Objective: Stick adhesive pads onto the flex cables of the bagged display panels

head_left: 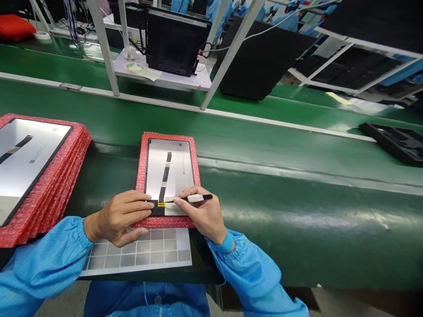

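Note:
A display panel (178,174) with a silvery back lies on a red bubble-wrap sheet (144,152) in front of me. Down it runs a dark flat ribbon cable (166,174), ending at a small yellow piece (161,204) near the panel's lower edge. My right hand (206,215) pinches slim white-and-black tweezers (196,198), their thin tip beside the yellow piece. My left hand (124,215) is open, fingers stretched, fingertips on the panel's lower left edge. Under my left hand lies a sheet of grey square stickers (142,255), partly covered.
A stack of red bubble-wrap sheets (71,171) stands at left with another display panel (36,154) on top. Beyond the green bench (280,220) are metal posts (231,53), a monitor (176,42) on a shelf, and a black tray (393,141) at right. People in blue work farther back.

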Demonstrator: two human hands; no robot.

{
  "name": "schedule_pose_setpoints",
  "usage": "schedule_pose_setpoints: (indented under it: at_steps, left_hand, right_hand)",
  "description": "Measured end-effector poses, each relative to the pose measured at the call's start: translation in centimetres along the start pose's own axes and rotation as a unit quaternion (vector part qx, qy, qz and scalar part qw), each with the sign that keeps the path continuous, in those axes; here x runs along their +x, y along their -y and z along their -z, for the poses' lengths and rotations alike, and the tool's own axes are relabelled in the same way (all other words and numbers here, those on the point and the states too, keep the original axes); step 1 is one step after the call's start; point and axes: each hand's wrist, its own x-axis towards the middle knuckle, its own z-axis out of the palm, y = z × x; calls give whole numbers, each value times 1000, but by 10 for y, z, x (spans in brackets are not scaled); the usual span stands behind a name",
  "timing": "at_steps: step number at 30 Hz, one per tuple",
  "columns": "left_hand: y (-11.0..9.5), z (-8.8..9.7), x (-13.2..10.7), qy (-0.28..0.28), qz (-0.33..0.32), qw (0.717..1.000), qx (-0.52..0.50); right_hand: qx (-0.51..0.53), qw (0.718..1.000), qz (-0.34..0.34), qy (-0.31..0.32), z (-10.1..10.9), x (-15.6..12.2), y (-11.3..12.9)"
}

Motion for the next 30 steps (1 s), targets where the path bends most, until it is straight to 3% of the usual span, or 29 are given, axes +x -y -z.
schedule_pose_setpoints:
  at_steps: [30]
  left_hand:
    - [-1,2,5,-6,-1,1000,-5]
  right_hand:
    - [-15,1000,6,-3,-1,-1,-1]
